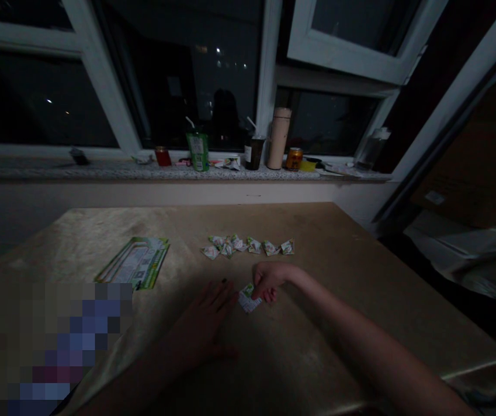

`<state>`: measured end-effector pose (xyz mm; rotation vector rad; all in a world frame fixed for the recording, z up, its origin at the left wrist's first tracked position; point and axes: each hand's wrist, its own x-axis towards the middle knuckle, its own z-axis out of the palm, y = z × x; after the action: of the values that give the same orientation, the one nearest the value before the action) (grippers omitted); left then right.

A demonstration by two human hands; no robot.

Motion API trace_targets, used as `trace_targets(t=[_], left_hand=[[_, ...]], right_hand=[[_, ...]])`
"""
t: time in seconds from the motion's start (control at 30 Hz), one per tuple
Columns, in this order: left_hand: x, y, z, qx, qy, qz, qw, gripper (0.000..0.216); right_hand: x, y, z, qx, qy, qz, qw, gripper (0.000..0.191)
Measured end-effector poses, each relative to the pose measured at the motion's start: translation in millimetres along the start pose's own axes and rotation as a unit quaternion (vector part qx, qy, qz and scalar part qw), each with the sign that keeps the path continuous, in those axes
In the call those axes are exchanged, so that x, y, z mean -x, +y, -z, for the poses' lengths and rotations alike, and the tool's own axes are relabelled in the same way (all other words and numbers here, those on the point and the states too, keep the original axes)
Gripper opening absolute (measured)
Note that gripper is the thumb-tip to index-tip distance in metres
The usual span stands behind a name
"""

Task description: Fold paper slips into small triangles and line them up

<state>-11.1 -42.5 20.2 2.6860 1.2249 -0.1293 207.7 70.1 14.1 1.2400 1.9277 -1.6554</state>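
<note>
In the head view a small folded piece of printed green and white paper (248, 299) lies on the gold table cover (330, 242). My right hand (270, 280) is at its right side, fingers curled, with a fingertip down on the paper. Flat on the cover to the left rests my left hand (207, 318), fingers stretched out, their tips near the paper's left edge. Beyond both hands, several similar folded paper pieces (254, 246) form an uneven row. The underside of the paper is hidden.
Left of the row lies a stack of green printed leaflets (155, 266). A pixelated patch covers the lower left. Along the window sill (122, 172) stand a green cup (198, 153), a dark cup (254, 155), a pink flask (279, 138) and an orange can (293, 159).
</note>
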Motion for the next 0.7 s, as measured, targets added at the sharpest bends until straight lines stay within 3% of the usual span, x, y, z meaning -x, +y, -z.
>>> trace_targets(t=[0.2,0.43,0.7], left_hand=[[-1,7,-2,-0.017,-0.005,0.019,1.0,0.094],[-4,16,-6,0.027,0.026,-0.009,0.999,0.089],[-5,16,2,0.01,-0.022,0.003,1.0,0.086]], right_hand=[[7,0,-6,-0.008,0.026,0.009,1.0,0.043],[-2,-7,-4,0.0,0.02,-0.043,0.999,0.045],[5,-12,-10,0.011,0.053,-0.047,0.997,0.042]])
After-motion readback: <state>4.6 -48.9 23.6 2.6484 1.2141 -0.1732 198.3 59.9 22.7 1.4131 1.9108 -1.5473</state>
